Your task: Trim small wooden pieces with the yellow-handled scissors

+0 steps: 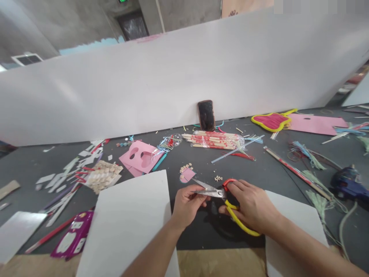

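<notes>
My right hand (250,202) is wrapped round the handles of a pair of scissors (211,192) with red and yellow grips, and its blades stand apart, pointing left. The fingers of my left hand (188,204) are pinched together at the blades. What they hold is too small and hidden to name. Just beyond the blades lies a small pink paper piece (187,175) with a cluster of little pale beads (186,166) along its upper edge. Another few pale beads (218,178) lie loose on the dark table beside the scissors.
White boards (129,227) lie under my left forearm and near my right one. Pink card cutouts (141,157), bundled sticks (215,140), a propped phone (206,114) and a blue glue gun (351,184) surround the work spot. A white partition (144,88) stands behind.
</notes>
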### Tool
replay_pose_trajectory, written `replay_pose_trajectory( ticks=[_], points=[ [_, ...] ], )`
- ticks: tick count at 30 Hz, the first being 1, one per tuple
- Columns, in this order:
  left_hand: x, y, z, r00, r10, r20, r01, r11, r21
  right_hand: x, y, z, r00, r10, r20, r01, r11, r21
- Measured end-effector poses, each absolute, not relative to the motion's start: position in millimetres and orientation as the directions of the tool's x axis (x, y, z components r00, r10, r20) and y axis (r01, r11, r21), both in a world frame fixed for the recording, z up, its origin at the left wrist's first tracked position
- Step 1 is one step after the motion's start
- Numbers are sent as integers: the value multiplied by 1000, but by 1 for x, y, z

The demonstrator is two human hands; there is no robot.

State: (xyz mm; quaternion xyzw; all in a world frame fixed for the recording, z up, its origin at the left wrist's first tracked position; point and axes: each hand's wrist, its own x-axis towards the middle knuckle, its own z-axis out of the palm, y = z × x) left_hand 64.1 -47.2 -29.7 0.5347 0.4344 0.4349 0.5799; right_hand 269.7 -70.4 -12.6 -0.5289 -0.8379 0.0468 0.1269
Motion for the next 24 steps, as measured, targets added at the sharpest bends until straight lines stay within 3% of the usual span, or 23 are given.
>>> replay_pose_trajectory(
  ticks=[16,24],
  points=[
    [64,-47,-28,263,965,-20,-15,25,1000,268,-70,-13,-398,905,152,880,423,-214],
    [61,-46,-33,268,963,-19,4,18,1000,268,-72,-12,-404,892,202,850,448,-276]
  ],
)
